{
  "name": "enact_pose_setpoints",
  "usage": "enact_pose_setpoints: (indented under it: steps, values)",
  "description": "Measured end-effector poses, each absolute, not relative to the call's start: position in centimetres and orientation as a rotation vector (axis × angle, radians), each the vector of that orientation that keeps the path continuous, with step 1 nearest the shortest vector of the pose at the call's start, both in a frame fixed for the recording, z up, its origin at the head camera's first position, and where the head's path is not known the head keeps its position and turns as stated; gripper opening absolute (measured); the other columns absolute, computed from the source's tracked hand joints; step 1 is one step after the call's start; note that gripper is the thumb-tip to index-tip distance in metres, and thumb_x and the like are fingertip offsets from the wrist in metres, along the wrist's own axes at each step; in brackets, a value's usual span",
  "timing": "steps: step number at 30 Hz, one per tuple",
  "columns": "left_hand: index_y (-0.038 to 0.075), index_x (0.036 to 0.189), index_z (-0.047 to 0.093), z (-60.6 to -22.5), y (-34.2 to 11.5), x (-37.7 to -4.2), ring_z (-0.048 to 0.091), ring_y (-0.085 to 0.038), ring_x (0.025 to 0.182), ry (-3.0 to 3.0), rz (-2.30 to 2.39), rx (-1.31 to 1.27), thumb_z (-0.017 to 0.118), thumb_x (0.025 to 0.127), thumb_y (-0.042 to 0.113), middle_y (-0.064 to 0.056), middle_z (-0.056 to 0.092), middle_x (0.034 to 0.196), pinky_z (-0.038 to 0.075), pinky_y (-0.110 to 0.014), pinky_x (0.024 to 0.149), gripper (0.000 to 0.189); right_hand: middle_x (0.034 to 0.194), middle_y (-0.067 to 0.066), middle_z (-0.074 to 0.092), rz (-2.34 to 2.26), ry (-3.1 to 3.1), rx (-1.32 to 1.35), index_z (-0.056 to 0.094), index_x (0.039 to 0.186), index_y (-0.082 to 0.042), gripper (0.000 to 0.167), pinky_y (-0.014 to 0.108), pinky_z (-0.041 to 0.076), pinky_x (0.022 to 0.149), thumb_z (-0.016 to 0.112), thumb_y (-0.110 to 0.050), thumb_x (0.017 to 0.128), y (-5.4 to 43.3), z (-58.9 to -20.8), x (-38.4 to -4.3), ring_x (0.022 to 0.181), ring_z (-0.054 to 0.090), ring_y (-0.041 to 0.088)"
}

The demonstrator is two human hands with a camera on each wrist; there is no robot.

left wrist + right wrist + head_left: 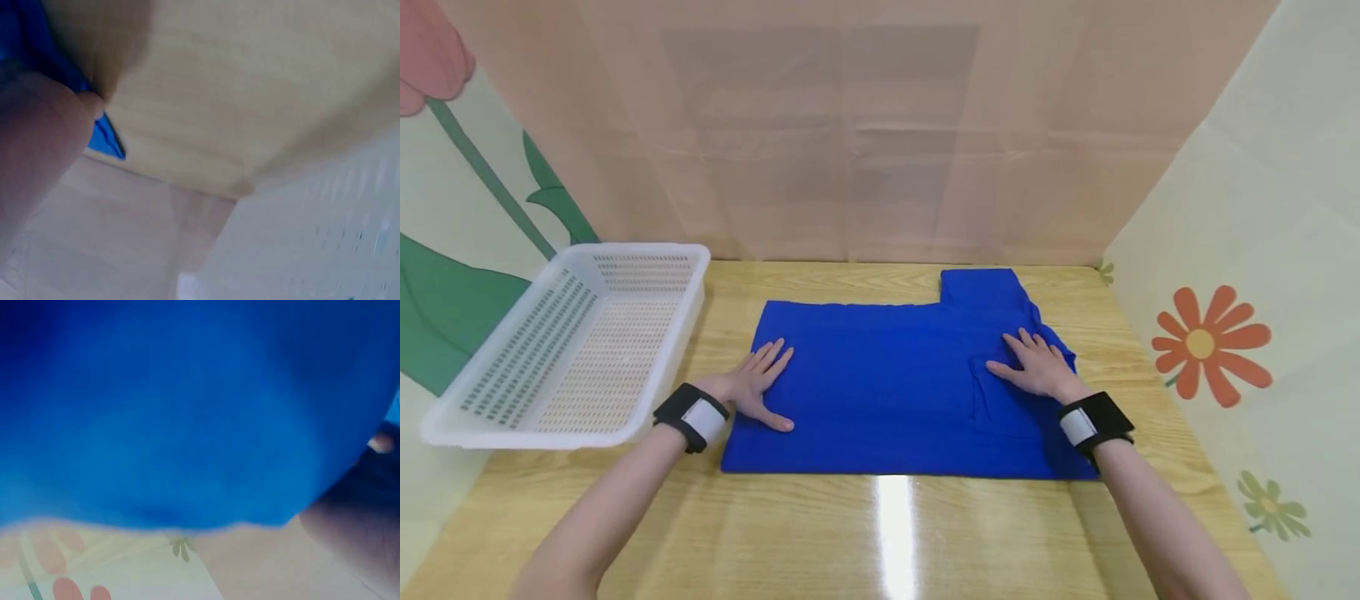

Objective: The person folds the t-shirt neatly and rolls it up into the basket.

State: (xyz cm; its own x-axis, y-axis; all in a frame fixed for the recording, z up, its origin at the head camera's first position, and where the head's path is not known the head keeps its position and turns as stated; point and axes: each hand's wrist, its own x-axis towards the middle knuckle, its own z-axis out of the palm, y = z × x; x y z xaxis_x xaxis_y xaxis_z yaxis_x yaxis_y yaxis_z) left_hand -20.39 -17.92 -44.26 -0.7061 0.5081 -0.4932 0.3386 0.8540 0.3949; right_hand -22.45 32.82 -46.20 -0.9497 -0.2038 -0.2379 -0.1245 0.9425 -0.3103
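Observation:
A blue shirt (880, 383) lies folded lengthwise on the table, with a pocket outline towards its right end and a sleeve-like flap sticking out at the far right. My left hand (756, 387) rests on its left end, fingers spread and thumb apart. On the right end, beside the pocket, my right hand (1037, 367) lies with its fingers extended. In the left wrist view a corner of the shirt (106, 137) shows beyond the left hand (47, 125). Blurred blue cloth (175, 425) fills most of the right wrist view and hides much of the right hand.
A white plastic basket (688, 333) with slotted walls stands left of the shirt, with no contents visible. The wood-grain table (805, 533) meets a pinkish-beige sheet (880, 200) at the back. A flower-printed sheet (1247, 208) rises on the right. Both wrists wear black straps.

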Motion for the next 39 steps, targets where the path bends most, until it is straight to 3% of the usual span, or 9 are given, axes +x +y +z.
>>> enact_pose_setpoints:
  steps: [5,9,11,18,24,29,33,39]
  values:
    - [0.000,0.158,0.024,-42.2,-17.6,-22.7,0.020,-0.049,0.151,2.533,0.442,0.602,0.063,0.094,0.055,-0.027,0.022,0.163,0.022,-0.062,0.121,0.093,0.133,0.038,0.056,-0.601,3.010,-0.199,0.053,0.134,0.012,0.055,0.064,0.043,0.103,0.051,-0.034,0.104,33.9,-45.3,-24.5,0.123,0.054,0.054]
    - [-0.005,0.148,0.041,-42.4,-17.2,-24.6,0.049,-0.045,0.134,2.694,0.491,0.589,0.055,0.103,0.035,-0.032,0.048,0.143,0.040,-0.057,0.111,0.062,0.118,0.036,0.064,-0.644,3.098,-0.197,0.062,0.118,0.013,0.036,0.061,0.047,0.092,0.055,-0.017,0.099,34.8,-45.9,-26.1,0.108,0.061,0.051]
    - [-0.006,0.146,0.044,-42.8,-16.9,-25.5,0.055,-0.043,0.128,2.767,0.497,0.556,0.054,0.104,0.027,-0.031,0.054,0.137,0.043,-0.054,0.109,0.054,0.112,0.035,0.067,-0.634,3.134,-0.191,0.064,0.113,0.012,0.032,0.060,0.048,0.088,0.055,-0.013,0.095,35.2,-46.0,-26.6,0.102,0.063,0.050]
    - [-0.012,0.145,0.038,-43.7,-15.9,-26.9,0.060,-0.045,0.123,2.939,0.437,0.354,0.047,0.105,0.012,-0.035,0.060,0.130,0.047,-0.053,0.105,0.048,0.097,0.033,0.069,-0.549,3.215,-0.168,0.067,0.102,0.012,0.024,0.060,0.048,0.079,0.058,-0.003,0.085,35.7,-45.9,-27.5,0.090,0.063,0.051]
    - [-0.010,0.126,0.053,-44.3,-16.0,-27.5,0.068,-0.047,0.099,3.059,0.408,0.248,0.049,0.101,0.006,-0.032,0.069,0.105,0.054,-0.055,0.086,0.030,0.086,0.031,0.069,-0.461,3.290,-0.143,0.066,0.088,0.009,0.012,0.060,0.049,0.072,0.061,-0.001,0.085,35.8,-46.1,-28.3,0.081,0.064,0.051]
    - [-0.004,0.115,0.061,-45.1,-16.4,-28.2,0.068,-0.047,0.097,3.111,0.344,0.162,0.049,0.101,0.008,-0.029,0.071,0.105,0.055,-0.057,0.083,0.021,0.086,0.031,0.069,-0.417,3.297,-0.110,0.066,0.086,0.008,0.013,0.059,0.050,0.071,0.061,-0.004,0.089,35.8,-46.6,-29.3,0.080,0.064,0.051]
    - [0.001,0.116,0.063,-45.4,-16.4,-29.0,0.065,-0.047,0.107,3.131,0.268,0.133,0.051,0.101,0.010,-0.027,0.068,0.114,0.052,-0.059,0.090,0.021,0.093,0.033,0.068,-0.443,3.305,-0.044,0.066,0.091,0.008,0.014,0.061,0.049,0.075,0.060,-0.005,0.090,36.1,-46.9,-30.0,0.086,0.064,0.052]
    - [0.006,0.130,0.056,-45.2,-16.4,-30.0,0.050,-0.045,0.127,3.116,0.216,0.135,0.059,0.096,0.009,-0.024,0.054,0.135,0.045,-0.061,0.101,0.034,0.116,0.038,0.061,-0.475,3.203,0.060,0.061,0.118,0.011,0.032,0.063,0.047,0.091,0.056,-0.010,0.095,36.5,-46.7,-31.0,0.106,0.058,0.056]
